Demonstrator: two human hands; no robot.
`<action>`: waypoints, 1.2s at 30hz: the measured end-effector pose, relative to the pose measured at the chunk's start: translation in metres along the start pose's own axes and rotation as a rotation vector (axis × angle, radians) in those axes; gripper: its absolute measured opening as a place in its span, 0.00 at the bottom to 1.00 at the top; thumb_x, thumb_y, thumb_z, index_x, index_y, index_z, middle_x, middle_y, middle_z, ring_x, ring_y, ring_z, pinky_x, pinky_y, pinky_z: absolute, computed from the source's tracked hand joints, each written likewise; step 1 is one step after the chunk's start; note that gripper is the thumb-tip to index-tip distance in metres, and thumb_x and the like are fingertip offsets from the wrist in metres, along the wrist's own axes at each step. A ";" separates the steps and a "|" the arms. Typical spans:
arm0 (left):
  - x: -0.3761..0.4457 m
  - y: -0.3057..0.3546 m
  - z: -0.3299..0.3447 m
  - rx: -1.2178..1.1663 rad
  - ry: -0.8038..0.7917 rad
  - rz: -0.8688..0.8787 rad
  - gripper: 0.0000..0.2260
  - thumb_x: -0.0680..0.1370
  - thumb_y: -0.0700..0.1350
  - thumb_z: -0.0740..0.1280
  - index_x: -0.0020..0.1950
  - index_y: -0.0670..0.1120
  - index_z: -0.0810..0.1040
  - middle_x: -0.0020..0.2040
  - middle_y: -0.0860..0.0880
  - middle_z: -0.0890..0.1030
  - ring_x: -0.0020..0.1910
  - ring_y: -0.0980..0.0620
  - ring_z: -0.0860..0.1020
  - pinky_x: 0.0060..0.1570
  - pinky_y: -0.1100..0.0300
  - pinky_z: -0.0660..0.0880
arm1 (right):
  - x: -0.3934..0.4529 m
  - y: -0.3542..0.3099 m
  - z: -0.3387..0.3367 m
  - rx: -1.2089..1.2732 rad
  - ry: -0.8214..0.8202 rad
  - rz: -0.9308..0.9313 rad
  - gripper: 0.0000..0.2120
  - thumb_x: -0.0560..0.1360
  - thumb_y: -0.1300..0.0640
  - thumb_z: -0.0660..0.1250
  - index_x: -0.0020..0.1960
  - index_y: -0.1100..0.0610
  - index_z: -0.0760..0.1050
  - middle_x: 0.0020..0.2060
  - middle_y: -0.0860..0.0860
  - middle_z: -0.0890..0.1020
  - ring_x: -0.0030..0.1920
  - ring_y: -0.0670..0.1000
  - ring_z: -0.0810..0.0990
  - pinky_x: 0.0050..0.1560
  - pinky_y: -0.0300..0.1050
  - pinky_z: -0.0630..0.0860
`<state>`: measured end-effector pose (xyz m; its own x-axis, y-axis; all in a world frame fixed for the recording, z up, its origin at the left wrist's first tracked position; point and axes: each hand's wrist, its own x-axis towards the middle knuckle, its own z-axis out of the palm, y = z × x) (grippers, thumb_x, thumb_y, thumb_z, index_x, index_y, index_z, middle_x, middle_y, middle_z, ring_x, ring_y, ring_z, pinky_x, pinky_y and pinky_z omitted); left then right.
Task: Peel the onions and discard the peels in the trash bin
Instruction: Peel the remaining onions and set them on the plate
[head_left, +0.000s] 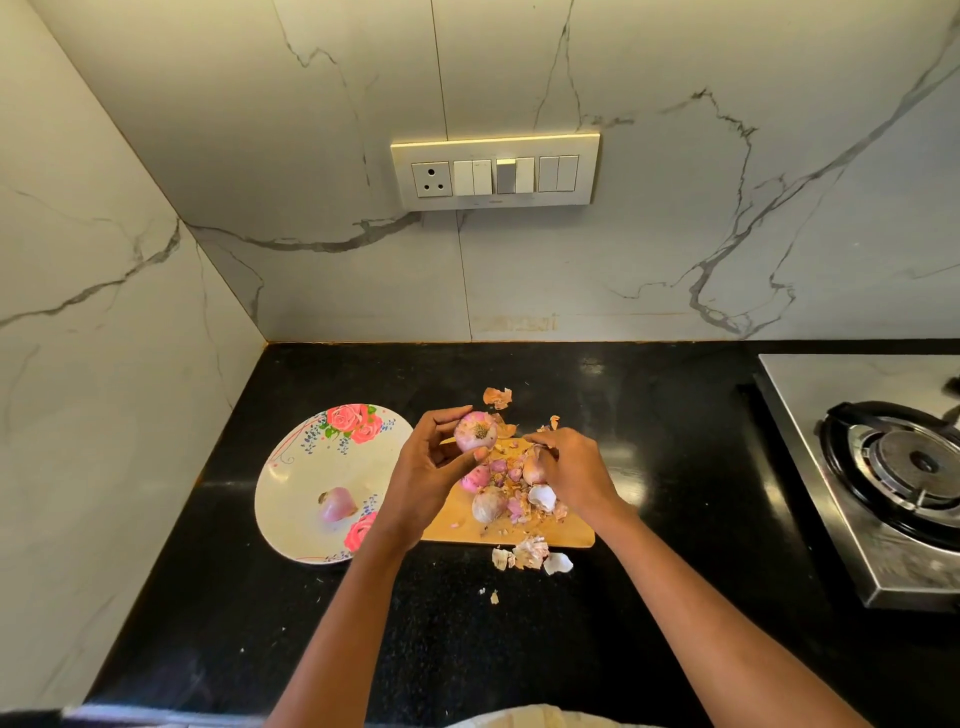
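Note:
My left hand (426, 467) holds a pink onion (476, 431) between thumb and fingers, raised above the wooden cutting board (462, 519). My right hand (571, 467) reaches down onto the board, its fingers curled over another onion (535, 467) amid the peels. More onions lie on the board: one whole (488, 505) and one partly hidden under my left hand (475, 477). Loose peels (530, 553) litter the board and the counter in front of it. A peeled onion (336, 504) lies on the floral plate (311, 467) to the left. No trash bin is in view.
The black counter (415, 623) runs from the marble corner walls to a steel gas stove (883, 467) at the right. A peel scrap (497, 397) lies behind the board. A switch panel (493, 171) sits on the back wall.

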<state>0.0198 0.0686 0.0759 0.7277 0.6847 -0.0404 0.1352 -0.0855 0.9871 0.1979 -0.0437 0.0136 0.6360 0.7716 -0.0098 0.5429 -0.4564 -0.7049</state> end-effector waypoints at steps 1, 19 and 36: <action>0.000 -0.001 0.001 -0.012 0.000 -0.009 0.22 0.76 0.43 0.74 0.68 0.52 0.74 0.63 0.53 0.81 0.60 0.58 0.81 0.53 0.62 0.80 | 0.001 0.004 0.003 -0.019 -0.012 0.010 0.14 0.81 0.64 0.67 0.65 0.56 0.81 0.59 0.54 0.83 0.58 0.53 0.82 0.53 0.33 0.71; 0.007 -0.007 0.012 -0.252 -0.077 -0.202 0.25 0.74 0.49 0.73 0.69 0.49 0.74 0.63 0.47 0.82 0.61 0.48 0.82 0.59 0.52 0.80 | -0.005 -0.038 -0.037 0.431 -0.132 -0.272 0.20 0.72 0.56 0.78 0.64 0.50 0.82 0.59 0.44 0.83 0.58 0.40 0.82 0.58 0.35 0.78; 0.013 0.005 0.004 -0.103 0.000 -0.081 0.20 0.76 0.48 0.74 0.64 0.45 0.74 0.59 0.46 0.83 0.58 0.50 0.83 0.56 0.56 0.81 | -0.014 -0.047 -0.031 0.160 0.212 -0.606 0.14 0.75 0.65 0.74 0.61 0.63 0.81 0.54 0.56 0.85 0.53 0.50 0.85 0.56 0.35 0.80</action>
<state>0.0331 0.0744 0.0795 0.7175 0.6860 -0.1208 0.1242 0.0446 0.9913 0.1808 -0.0465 0.0691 0.3466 0.7598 0.5501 0.7607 0.1155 -0.6388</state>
